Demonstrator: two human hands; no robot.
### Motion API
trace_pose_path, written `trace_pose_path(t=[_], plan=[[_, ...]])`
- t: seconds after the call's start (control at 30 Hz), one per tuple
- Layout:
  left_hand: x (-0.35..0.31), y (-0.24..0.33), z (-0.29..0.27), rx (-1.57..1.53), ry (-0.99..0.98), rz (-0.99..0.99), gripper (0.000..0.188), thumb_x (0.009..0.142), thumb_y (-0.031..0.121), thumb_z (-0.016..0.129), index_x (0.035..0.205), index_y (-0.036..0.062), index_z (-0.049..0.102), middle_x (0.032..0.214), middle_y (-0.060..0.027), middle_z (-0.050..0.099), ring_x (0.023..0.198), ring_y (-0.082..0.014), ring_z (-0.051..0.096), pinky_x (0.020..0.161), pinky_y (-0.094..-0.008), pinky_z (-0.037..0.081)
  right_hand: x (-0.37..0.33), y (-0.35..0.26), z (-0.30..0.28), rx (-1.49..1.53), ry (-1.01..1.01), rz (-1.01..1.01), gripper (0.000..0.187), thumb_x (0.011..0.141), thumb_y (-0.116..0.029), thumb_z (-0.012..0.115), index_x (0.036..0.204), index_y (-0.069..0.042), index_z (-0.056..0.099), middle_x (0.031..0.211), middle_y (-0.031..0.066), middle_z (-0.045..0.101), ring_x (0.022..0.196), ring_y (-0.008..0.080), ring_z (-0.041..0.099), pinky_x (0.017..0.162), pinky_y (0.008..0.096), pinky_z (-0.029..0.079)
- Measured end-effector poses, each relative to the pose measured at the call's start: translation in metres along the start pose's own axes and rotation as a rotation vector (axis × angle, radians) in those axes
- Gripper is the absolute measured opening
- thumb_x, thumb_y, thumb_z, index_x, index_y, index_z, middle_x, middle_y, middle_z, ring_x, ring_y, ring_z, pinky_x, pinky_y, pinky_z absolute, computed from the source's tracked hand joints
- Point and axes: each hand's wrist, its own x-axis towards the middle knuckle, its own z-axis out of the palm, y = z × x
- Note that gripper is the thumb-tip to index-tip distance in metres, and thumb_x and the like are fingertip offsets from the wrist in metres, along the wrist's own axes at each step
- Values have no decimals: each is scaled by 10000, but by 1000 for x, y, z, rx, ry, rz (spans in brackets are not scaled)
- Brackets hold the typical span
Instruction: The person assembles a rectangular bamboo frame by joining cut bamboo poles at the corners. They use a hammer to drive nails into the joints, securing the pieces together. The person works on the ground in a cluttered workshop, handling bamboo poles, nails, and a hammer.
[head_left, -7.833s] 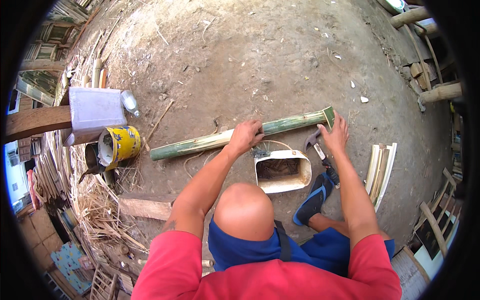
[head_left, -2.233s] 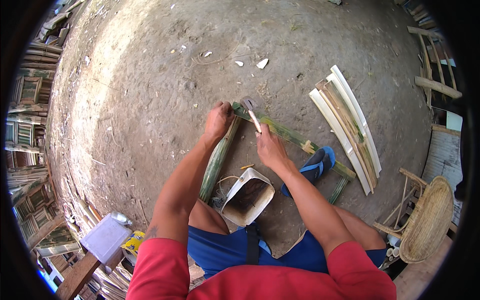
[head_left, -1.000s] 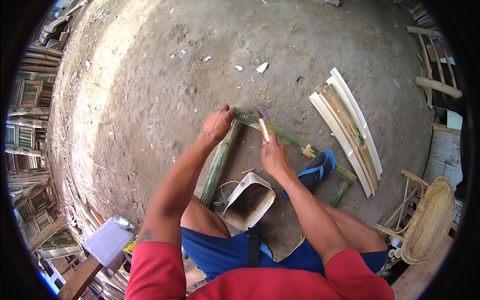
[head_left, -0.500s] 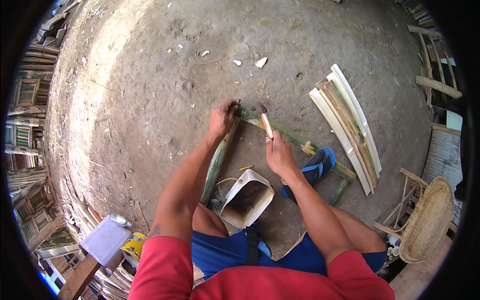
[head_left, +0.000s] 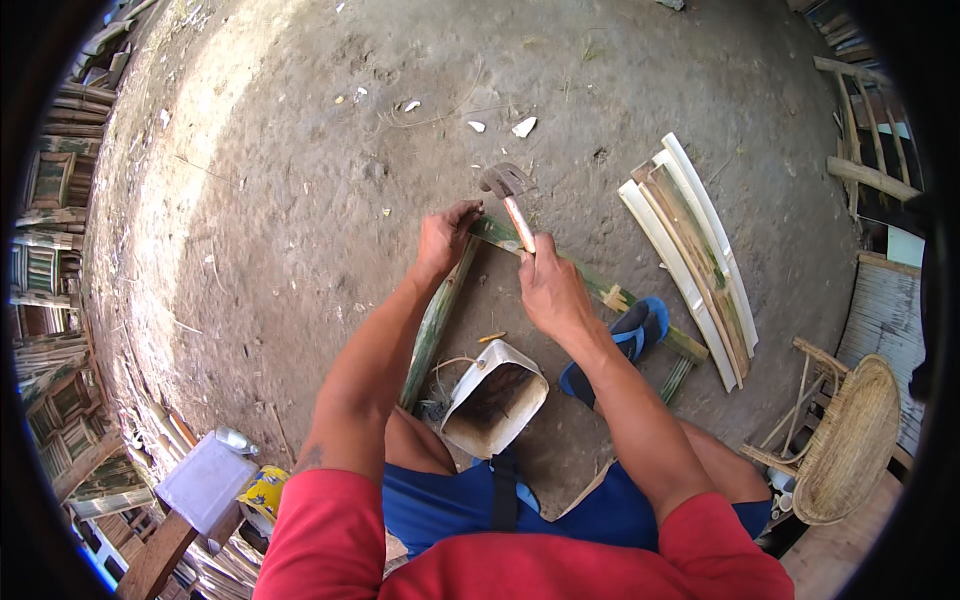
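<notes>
My right hand [head_left: 556, 290] is wrapped round the handle of a hammer [head_left: 508, 183]. Its dark metal head is raised just above the corner of a green bamboo frame. My left hand [head_left: 446, 238] is at that corner with its fingertips pinched together; what they hold is too small to make out. From there one split bamboo piece [head_left: 575, 274] slants to the right and a bamboo pole [head_left: 436, 325] runs back toward my left leg. My foot in a blue and black flip-flop [head_left: 640, 332] is against the slanting piece.
Between my legs stands an open whitish plastic container [head_left: 517, 425]. Several split bamboo strips [head_left: 695, 265] lie on the ground at right. An oval woven tray [head_left: 850, 440] is at the lower right. A plastic box [head_left: 207, 482] and yellow tin [head_left: 264, 490] stand at the lower left.
The hammer has been lifted away from the bamboo corner, its head now higher and more to the left. My right hand has risen with it; my left hand stays put.
</notes>
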Motion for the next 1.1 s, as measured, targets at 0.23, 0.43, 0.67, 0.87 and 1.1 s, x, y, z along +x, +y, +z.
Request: trace_pose_path(t=[0.23, 0.43, 0.67, 0.87, 1.1], plan=[[0, -3, 1, 38, 5, 6, 260, 1003, 199, 655, 1233, 102, 730, 1065, -155, 764, 964, -276, 767, 824, -364, 581, -7, 7, 22, 95, 341, -231, 234, 1038, -132, 508, 1227, -2, 464, 992, 355, 649, 921, 552, 643, 748, 578, 519], [5, -5, -6, 53, -44, 66, 270, 986, 227, 670, 1217, 103, 730, 1070, -170, 749, 980, -361, 731, 832, -409, 581, 0, 22, 31, 63, 223, -122, 236, 1031, -184, 533, 1115, 13, 433, 868, 349, 663, 819, 545, 662, 701, 629, 519], [17, -10, -30, -59, -161, 9, 328, 1011, 74, 559, 1320, 90, 670, 1265, -173, 715, 1085, -335, 731, 925, -406, 565, 9, 27, 30, -84, 48, 123, 212, 1042, -181, 499, 1108, 10, 436, 900, 372, 656, 865, 572, 639, 729, 645, 492], [5, -31, -70, 136, -257, -28, 497, 937, -44, 514, 1415, 74, 580, 1311, -194, 682, 1122, -327, 716, 948, -436, 573, -19, 69, 44, -41, 112, 138, 222, 1043, -196, 498, 1136, 2, 460, 927, 374, 650, 924, 589, 618, 761, 642, 466], [22, -17, -56, 236, -469, 248, 687, 833, 71, 773, 1469, 124, 518, 1406, -176, 577, 1213, -396, 613, 1017, -469, 521, -21, 49, 47, 20, 25, 223, 233, 1057, -212, 486, 1161, -4, 484, 984, 346, 659, 943, 561, 626, 776, 604, 473]])
